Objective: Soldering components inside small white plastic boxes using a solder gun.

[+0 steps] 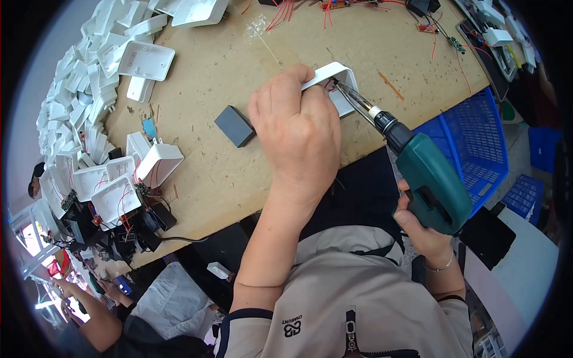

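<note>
Beige shirt (334, 298), nearest to us, worn by the person whose two hands do the work. Green power driver (433, 179), one, held in the right hand (425, 237), its long bit (353, 98) slanting into the casing. White plastic casing (325, 73), one, open, held above the near part of the wooden table (206, 191) in the left hand (301, 125). Hazards, as we judge them: the bit could slip if it meets the work askew, scoring the plastic or reaching the left fingertips close by; a loose grip could let the casing twist under the driver's turning. Right fingers: closed about the driver's handle, largely hidden behind its body, so we cannot tell whether any presses a trigger. Left fingers: bent over the casing's wall, drawn in rather than spread, their tips partly out of sight. Where the bit ends is dark and small; we see it inside the casing but cannot vouch that it sits in a screw. Black block (235, 126), one, lying just beside the left hand. Wired casings (117, 200), several, clustered leftward with red leads and dark parts. Blue crate (486, 128), beyond the table's right edge. White casings in a heap (77, 104), many, along the far left.
</note>
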`<action>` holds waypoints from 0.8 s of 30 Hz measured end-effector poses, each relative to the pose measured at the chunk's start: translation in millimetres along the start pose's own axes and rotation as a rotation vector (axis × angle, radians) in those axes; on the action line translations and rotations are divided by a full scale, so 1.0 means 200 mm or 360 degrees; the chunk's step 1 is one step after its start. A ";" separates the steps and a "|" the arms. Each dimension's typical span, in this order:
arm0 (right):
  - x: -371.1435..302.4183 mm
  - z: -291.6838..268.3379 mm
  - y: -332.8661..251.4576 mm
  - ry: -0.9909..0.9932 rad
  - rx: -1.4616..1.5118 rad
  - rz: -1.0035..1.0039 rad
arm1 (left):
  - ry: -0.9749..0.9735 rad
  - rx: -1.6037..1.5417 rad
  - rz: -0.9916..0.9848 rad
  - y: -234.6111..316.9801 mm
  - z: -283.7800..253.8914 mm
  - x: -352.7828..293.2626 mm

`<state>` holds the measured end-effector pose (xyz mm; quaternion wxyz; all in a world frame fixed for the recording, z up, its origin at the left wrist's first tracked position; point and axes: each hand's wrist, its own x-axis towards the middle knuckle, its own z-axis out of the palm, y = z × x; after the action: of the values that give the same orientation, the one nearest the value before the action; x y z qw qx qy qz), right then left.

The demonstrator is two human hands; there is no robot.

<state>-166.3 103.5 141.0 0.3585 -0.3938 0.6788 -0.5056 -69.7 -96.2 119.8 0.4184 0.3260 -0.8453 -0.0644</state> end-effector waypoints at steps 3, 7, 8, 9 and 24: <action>0.01 -0.01 0.00 -0.0033 -0.0029 -0.0014 | -0.0019 0.0009 0.0003 0.00 -0.01 0.01; 0.01 -0.02 0.00 -0.0015 -0.0047 -0.0047 | 0.0004 0.0013 0.0011 0.00 0.00 0.01; 0.00 -0.02 0.00 -0.0025 -0.0064 -0.0060 | 0.0007 0.0018 0.0011 0.00 0.00 0.01; 0.00 -0.02 0.00 -0.0034 -0.0081 -0.0074 | 0.0010 0.0022 0.0013 0.00 0.00 0.01; -0.02 -0.03 -0.01 -0.0011 -0.0217 -0.0107 | 0.0025 -0.0006 0.0025 0.00 0.00 0.00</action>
<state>-170.6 108.5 145.1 0.3160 -0.4415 0.6968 -0.4687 -70.0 -97.2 120.0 0.4262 0.3192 -0.8443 -0.0601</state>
